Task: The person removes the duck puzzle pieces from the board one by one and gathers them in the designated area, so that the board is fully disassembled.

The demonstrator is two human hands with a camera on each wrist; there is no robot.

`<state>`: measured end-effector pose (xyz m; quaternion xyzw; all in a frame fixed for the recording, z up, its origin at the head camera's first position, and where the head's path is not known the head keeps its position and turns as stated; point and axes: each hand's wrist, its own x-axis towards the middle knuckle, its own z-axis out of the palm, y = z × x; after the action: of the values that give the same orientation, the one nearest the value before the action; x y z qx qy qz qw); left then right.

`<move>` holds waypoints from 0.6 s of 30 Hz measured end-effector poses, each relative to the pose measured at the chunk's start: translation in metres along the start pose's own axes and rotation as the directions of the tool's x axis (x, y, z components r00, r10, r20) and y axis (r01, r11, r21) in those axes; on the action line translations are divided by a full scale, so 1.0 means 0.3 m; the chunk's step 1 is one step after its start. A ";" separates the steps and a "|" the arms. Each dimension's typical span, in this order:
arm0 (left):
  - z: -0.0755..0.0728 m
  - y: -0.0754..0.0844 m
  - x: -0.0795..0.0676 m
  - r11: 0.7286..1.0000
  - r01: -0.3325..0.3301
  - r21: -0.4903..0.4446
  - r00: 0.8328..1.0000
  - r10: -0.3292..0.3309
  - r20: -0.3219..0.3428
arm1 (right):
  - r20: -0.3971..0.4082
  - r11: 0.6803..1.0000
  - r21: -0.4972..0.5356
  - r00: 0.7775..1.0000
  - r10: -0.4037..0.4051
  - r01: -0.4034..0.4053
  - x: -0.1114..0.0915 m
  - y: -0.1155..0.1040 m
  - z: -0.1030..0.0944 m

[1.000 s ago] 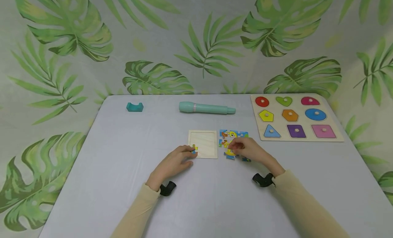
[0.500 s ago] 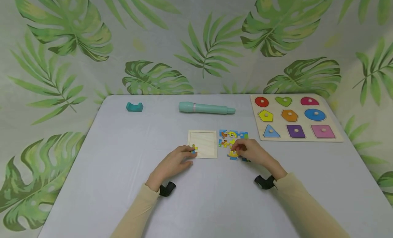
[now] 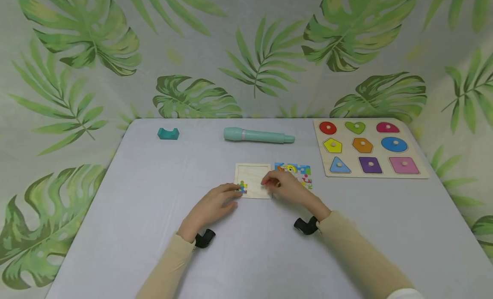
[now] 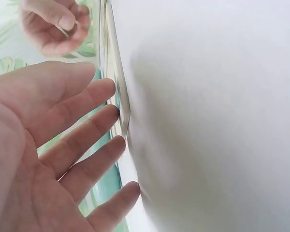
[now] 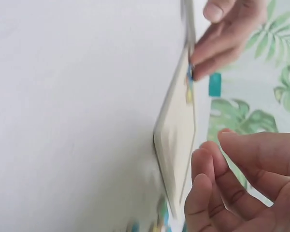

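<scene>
A square wooden puzzle tray [image 3: 256, 183] lies mid-table, with a colourful jigsaw piece [image 3: 243, 187] in its near left corner. My left hand [image 3: 213, 205] rests at that corner, fingers fairly straight, fingertips on or beside the piece. Over the tray's right edge, my right hand [image 3: 290, 188] pinches a thin jigsaw piece [image 4: 67, 32] between thumb and fingers; its picture side cannot be made out. Right of the tray, several loose jigsaw pieces [image 3: 305, 169] with a yellow animal picture lie together, partly hidden under the right hand.
At the back lie a mint-green flashlight-shaped tube [image 3: 259, 136] and a small teal U-shaped holder [image 3: 168, 133]. A wooden board of knobbed shapes [image 3: 346, 156] stands back right. Behind the table hangs a leaf-patterned cloth [image 3: 269, 55].
My right hand has moved left from the loose pieces to the tray's right edge, carrying a jigsaw piece. My left hand has drawn back slightly, showing more of the corner piece.
</scene>
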<state>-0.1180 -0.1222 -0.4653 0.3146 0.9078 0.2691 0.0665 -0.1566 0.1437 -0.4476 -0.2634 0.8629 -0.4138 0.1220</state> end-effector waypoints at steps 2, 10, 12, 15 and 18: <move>-0.005 -0.005 -0.007 1.000 0.004 0.007 1.000 -0.004 -0.014 | 0.019 1.000 0.013 1.000 -0.002 0.002 0.031 -0.010 0.031; -0.020 -0.028 -0.027 1.000 -0.028 0.005 0.999 0.028 -0.029 | 0.040 0.999 0.049 0.999 0.003 -0.005 0.108 -0.043 0.112; -0.022 -0.029 -0.029 0.999 -0.036 -0.001 0.999 0.036 -0.028 | 0.048 0.998 0.055 0.999 0.007 -0.010 0.117 -0.048 0.123; -0.024 -0.030 -0.030 0.999 -0.038 -0.009 0.999 0.038 -0.027 | 0.053 0.998 0.064 0.999 0.008 -0.012 0.127 -0.053 0.136; -0.025 -0.030 -0.029 0.999 -0.036 -0.011 0.999 0.036 -0.023 | 0.038 0.999 0.055 0.999 0.000 -0.002 0.134 -0.058 0.143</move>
<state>-0.1181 -0.1368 -0.4641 0.3275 0.9011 0.2791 0.0530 -0.1655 0.0846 -0.4606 -0.2673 0.8489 -0.4321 0.1458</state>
